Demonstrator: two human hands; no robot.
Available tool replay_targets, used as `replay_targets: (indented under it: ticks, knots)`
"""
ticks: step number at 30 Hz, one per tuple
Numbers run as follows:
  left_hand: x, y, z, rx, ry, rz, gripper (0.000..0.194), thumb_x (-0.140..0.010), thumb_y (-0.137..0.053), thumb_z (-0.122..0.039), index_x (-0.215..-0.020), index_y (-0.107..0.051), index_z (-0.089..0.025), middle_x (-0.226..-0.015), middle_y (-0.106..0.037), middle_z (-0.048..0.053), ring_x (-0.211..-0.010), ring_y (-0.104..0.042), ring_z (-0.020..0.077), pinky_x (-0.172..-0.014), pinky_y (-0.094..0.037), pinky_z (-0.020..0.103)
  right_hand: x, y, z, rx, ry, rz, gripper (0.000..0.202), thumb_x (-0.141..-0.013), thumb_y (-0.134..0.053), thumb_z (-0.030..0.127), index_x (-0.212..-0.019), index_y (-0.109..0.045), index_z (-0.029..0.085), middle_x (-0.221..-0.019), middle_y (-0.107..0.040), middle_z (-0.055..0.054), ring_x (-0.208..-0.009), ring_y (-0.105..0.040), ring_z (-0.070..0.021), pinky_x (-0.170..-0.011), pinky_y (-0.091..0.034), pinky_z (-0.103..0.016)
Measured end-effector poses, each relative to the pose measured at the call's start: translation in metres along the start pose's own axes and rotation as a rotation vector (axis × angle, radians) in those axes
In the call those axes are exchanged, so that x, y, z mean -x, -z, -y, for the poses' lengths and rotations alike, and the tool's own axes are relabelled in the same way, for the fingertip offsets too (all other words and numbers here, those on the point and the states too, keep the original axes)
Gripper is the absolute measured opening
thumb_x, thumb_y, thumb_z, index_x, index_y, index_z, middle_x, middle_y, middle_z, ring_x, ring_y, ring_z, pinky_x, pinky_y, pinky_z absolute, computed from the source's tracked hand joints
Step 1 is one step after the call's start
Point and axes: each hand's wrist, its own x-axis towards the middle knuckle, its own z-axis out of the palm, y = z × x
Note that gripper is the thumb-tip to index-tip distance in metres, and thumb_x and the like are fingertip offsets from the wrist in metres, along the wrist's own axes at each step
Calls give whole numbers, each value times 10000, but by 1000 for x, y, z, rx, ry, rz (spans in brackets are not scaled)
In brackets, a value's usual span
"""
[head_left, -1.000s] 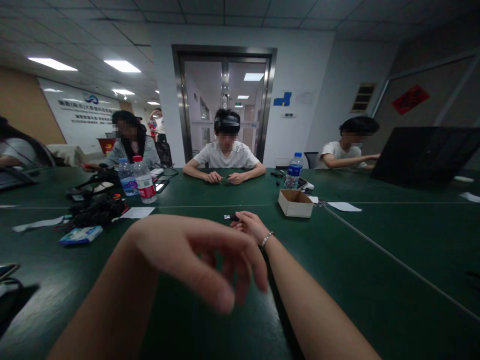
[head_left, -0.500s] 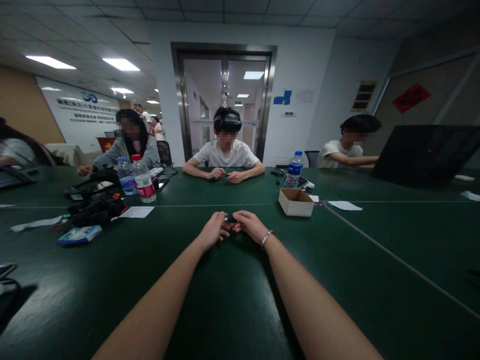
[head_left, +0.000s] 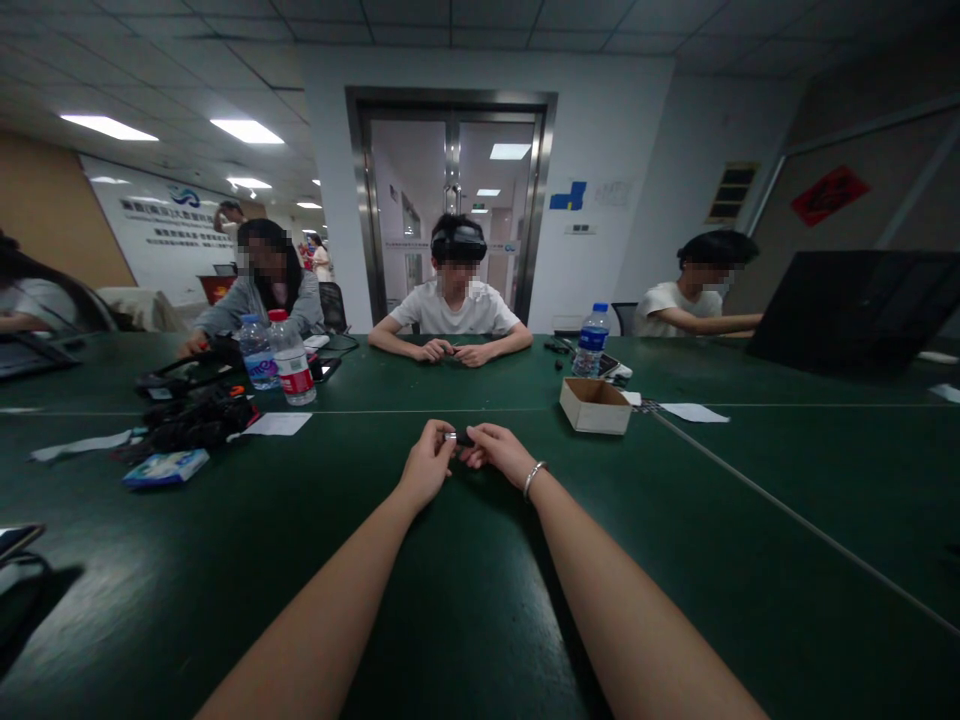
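Between my two hands, just above the green table [head_left: 465, 600], is a small black stick with a shiny silver end, like a USB flash drive [head_left: 463, 438]. My left hand [head_left: 429, 464] pinches the silver end between thumb and fingers. The black end sits in the closed fingers of my right hand [head_left: 501, 453], which has a silver bracelet at the wrist. Fingers cover part of the stick, so its full shape does not show.
An open cardboard box [head_left: 596, 408] stands right of my hands, with a water bottle [head_left: 592, 340] behind it. At left are two bottles [head_left: 292, 362], tangled black gear [head_left: 191, 420] and a blue packet [head_left: 166, 468]. A person [head_left: 454, 305] sits opposite; a monitor [head_left: 862, 310] stands right.
The fingers of my left hand have curled in closer, and more of the silver end shows. My right hand stays almost where it was. The view has shifted slightly.
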Motion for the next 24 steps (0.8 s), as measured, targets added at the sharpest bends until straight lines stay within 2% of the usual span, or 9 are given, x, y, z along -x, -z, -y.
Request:
replay_targets:
  ticks: [8,12,16,19,21,24]
  knots:
    - [0,2,-5,49,12,-11,225,-781,-520,-355,-943,-508,-199,-809,-551,20,-675,-545,128,-423,-445,160,-1,-2,0,68,19,-31,304,-881,-548,351,-671,-510,134,-543,-635,-65,-428,-577,-103,-400,-465,-140]
    - [1,2,-6,38,3,-24,234,-779,-520,-380,-908,-522,-184,-790,-564,21,-646,-537,124,-416,-433,163,-1,-2,0,66,14,-35,301,-877,-558,345,-669,-522,131,-546,-638,-69,-429,-576,-102,-401,-464,-138]
    - [0,4,-7,1,-20,-44,247,-753,-567,-327,-949,-530,-181,-903,-581,50,-752,-563,143,-491,-464,177,-2,-1,-1,59,14,-43,287,-872,-567,336,-681,-526,126,-551,-638,-74,-427,-576,-103,-395,-461,-138]
    - [-2,5,-6,19,27,-43,367,-717,-625,-344,-1027,-514,-181,-974,-580,74,-793,-579,158,-519,-468,190,-2,-1,-1,45,14,-43,274,-875,-565,330,-693,-525,128,-567,-641,-70,-442,-582,-102,-409,-469,-140]
    - [-4,5,-5,35,96,-39,390,-732,-602,-415,-1018,-516,-164,-881,-595,68,-722,-583,149,-495,-444,189,-1,-1,0,41,6,-35,257,-872,-572,320,-704,-527,131,-574,-642,-64,-447,-583,-100,-414,-472,-140]
    - [-5,5,-3,3,147,-35,351,-767,-523,-480,-881,-550,-149,-698,-576,31,-608,-552,127,-455,-398,179,0,-2,1,52,-12,-21,215,-875,-571,287,-732,-534,130,-577,-643,-58,-448,-581,-99,-412,-470,-138]
